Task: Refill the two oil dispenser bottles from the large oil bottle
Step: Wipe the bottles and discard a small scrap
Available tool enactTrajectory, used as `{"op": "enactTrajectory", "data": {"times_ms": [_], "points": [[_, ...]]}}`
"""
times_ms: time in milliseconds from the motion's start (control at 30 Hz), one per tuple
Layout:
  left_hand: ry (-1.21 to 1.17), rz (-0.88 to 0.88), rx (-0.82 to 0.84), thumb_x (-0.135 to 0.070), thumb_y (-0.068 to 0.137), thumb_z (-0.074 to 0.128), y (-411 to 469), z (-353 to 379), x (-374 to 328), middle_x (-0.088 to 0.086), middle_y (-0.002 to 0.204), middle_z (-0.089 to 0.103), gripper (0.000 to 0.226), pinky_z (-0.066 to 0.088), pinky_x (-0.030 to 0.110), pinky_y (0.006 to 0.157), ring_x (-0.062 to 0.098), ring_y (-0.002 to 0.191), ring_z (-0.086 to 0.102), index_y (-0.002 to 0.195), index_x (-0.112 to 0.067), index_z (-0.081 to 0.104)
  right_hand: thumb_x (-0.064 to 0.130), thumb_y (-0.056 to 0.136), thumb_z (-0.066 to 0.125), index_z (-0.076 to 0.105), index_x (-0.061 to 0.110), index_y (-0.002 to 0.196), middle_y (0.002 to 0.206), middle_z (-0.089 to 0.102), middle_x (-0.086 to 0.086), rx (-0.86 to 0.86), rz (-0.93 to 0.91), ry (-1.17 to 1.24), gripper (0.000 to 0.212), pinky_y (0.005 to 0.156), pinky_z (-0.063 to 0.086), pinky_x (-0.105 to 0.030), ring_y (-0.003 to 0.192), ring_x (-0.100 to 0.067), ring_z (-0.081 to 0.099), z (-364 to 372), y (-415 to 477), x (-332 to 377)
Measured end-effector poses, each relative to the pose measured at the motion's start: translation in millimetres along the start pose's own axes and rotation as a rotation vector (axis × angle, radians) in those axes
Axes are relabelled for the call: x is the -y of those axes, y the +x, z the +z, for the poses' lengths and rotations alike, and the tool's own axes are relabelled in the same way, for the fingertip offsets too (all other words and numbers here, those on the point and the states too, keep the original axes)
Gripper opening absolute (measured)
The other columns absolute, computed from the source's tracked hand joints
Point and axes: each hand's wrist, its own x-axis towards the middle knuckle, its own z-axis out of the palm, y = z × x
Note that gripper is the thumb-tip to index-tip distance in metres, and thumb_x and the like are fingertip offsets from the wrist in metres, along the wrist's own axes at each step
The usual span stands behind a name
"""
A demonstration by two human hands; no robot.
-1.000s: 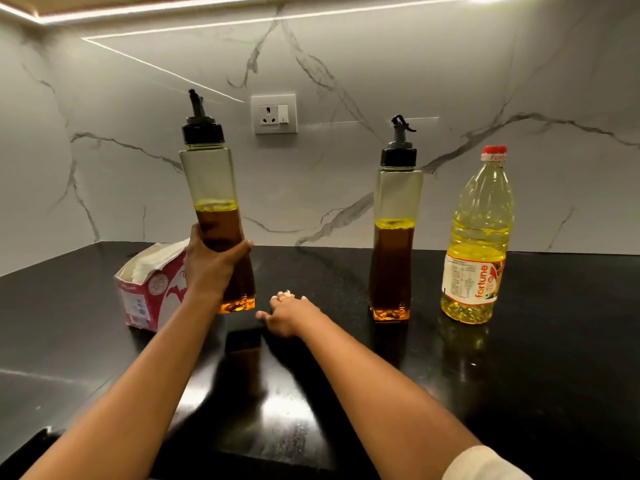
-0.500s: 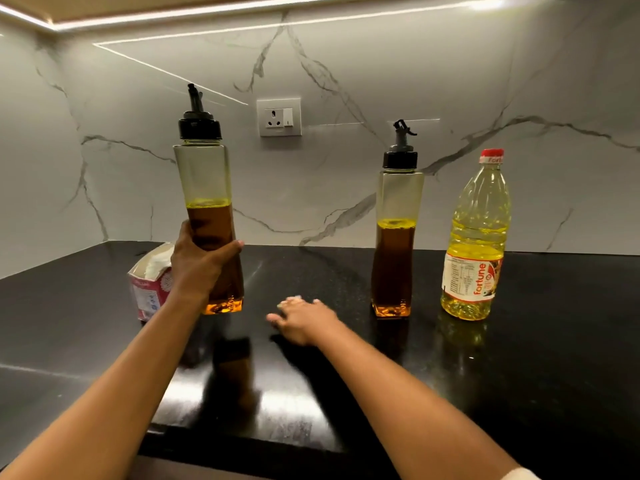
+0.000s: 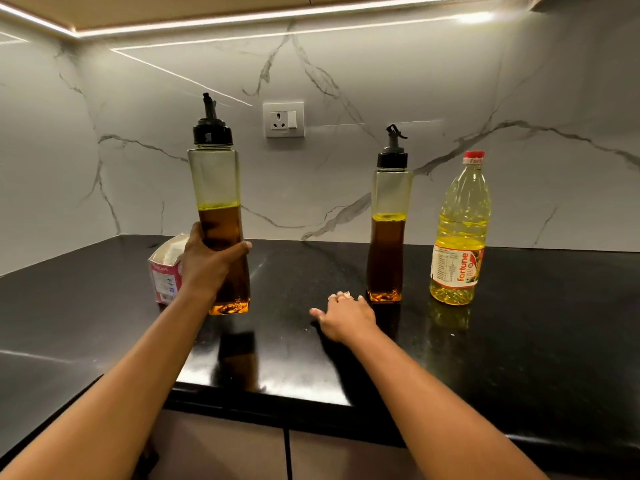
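My left hand (image 3: 207, 265) grips the lower half of a tall clear dispenser bottle (image 3: 216, 188) with a black spout cap, about half full of dark amber oil, held upright just above the black counter. A second dispenser bottle (image 3: 389, 209) of the same kind stands on the counter to the right, also about half full. The large oil bottle (image 3: 462, 230), yellow oil, red cap, "fortune" label, stands capped at its right. My right hand (image 3: 346, 315) rests flat on the counter, fingers spread, just left of the second dispenser's base.
A pink and white tissue box (image 3: 166, 271) sits behind my left hand. The black counter (image 3: 519, 358) has its front edge near me, with cabinet doors below. A wall socket (image 3: 284, 119) is on the marble backsplash.
The view has pulled back and tilted, so the counter's front edge shows. My left hand has kept its grip on the lifted dispenser; my right hand has slid slightly right on the counter.
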Motion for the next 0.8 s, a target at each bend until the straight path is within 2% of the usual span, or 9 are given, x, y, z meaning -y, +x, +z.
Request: {"op": "enactTrajectory", "data": {"times_ms": [67, 133, 233, 400, 467, 533, 600, 700, 800], "points": [[0.008, -0.010, -0.007, -0.029, 0.071, 0.083, -2.8, -2.1, -0.9, 0.002, 0.116, 0.060, 0.066, 0.048, 0.051, 0.098, 0.028, 0.107, 0.059, 0.126, -0.022, 0.047, 0.056, 0.097, 0.024, 0.027, 0.001, 0.146, 0.153, 0.025, -0.016, -0.007, -0.038, -0.014, 0.073, 0.115, 0.015, -0.039, 0.142, -0.028, 0.022, -2.7, -9.4, 10.4], [0.005, -0.013, -0.010, -0.029, 0.071, 0.083, -5.8, -1.4, -3.5, 0.000, 0.111, 0.060, 0.062, 0.048, 0.050, 0.097, 0.027, 0.106, 0.059, 0.122, -0.024, 0.048, 0.054, 0.098, 0.026, 0.032, 0.003, 0.144, 0.152, 0.029, -0.016, -0.002, -0.216, 0.002, 0.069, 0.114, 0.018, -0.040, 0.140, -0.028, 0.026, -1.6, -27.2, 33.6], [-0.017, -0.018, 0.001, -0.024, 0.073, 0.082, -13.6, 6.0, -9.5, -0.003, 0.104, 0.057, 0.057, 0.047, 0.040, 0.091, 0.022, 0.099, 0.056, 0.119, -0.023, 0.048, 0.048, 0.100, 0.023, 0.025, 0.009, 0.148, 0.156, 0.020, -0.009, 0.046, -0.399, -0.004, 0.062, 0.116, 0.010, -0.040, 0.145, -0.020, 0.016, 2.0, -52.2, 33.4], [-0.025, -0.019, 0.044, -0.024, 0.072, 0.082, -26.6, 23.4, -13.2, 0.001, 0.107, 0.061, 0.059, 0.045, 0.034, 0.086, 0.021, 0.098, 0.058, 0.121, -0.019, 0.050, 0.049, 0.100, 0.023, 0.031, 0.008, 0.145, 0.153, 0.028, -0.010, -0.032, -0.147, -0.040, 0.062, 0.115, 0.013, -0.041, 0.142, -0.021, 0.023, -4.6, -52.3, -34.0], [-0.035, -0.037, 0.049, -0.022, 0.072, 0.082, -29.2, 35.5, -12.6, 0.002, 0.106, 0.061, 0.058, 0.047, 0.033, 0.084, 0.022, 0.098, 0.060, 0.120, -0.018, 0.051, 0.047, 0.100, 0.024, 0.030, 0.007, 0.145, 0.154, 0.028, -0.010, -0.026, -0.200, -0.032, 0.061, 0.115, 0.013, -0.040, 0.142, -0.022, 0.023, -3.4, -59.0, -36.2], [-0.052, -0.060, 0.063, -0.025, 0.069, 0.084, -29.2, 49.7, -10.5, 0.003, 0.108, 0.062, 0.059, 0.051, 0.039, 0.088, 0.024, 0.100, 0.061, 0.118, -0.021, 0.051, 0.045, 0.101, 0.025, 0.030, 0.011, 0.147, 0.155, 0.026, -0.007, -0.001, -0.324, -0.009, 0.057, 0.115, 0.012, -0.040, 0.143, -0.020, 0.022, -1.2, -68.0, -34.4], [-0.057, -0.083, 0.089, -0.028, 0.068, 0.085, -29.7, 65.5, -9.2, 0.002, 0.108, 0.062, 0.061, 0.052, 0.046, 0.092, 0.024, 0.101, 0.062, 0.117, -0.025, 0.049, 0.043, 0.101, 0.026, 0.033, 0.018, 0.146, 0.155, 0.027, -0.002, 0.013, -0.359, 0.021, 0.052, 0.115, 0.013, -0.040, 0.141, -0.020, 0.027, -2.6, -74.6, -45.5], [-0.067, -0.099, 0.128, -0.028, 0.069, 0.084, -33.0, 91.6, -5.6, 0.000, 0.110, 0.062, 0.062, 0.051, 0.048, 0.093, 0.023, 0.102, 0.062, 0.119, -0.028, 0.047, 0.034, 0.100, 0.033, 0.052, 0.016, 0.129, 0.139, 0.049, -0.006, -0.102, -0.210, -0.015, 0.040, 0.104, 0.032, -0.039, 0.124, -0.027, 0.048, -5.1, -70.6, -76.4], [-0.071, -0.105, 0.152, -0.027, 0.071, 0.083, -33.9, 113.8, -2.8, 0.002, 0.115, 0.061, 0.065, 0.051, 0.048, 0.095, 0.023, 0.105, 0.061, 0.125, -0.024, 0.046, 0.025, 0.096, 0.041, 0.063, 0.013, 0.111, 0.118, 0.061, -0.009, -0.191, -0.128, -0.020, 0.029, 0.086, 0.045, -0.037, 0.110, -0.028, 0.055, -7.2, -57.4, -90.5]]}}
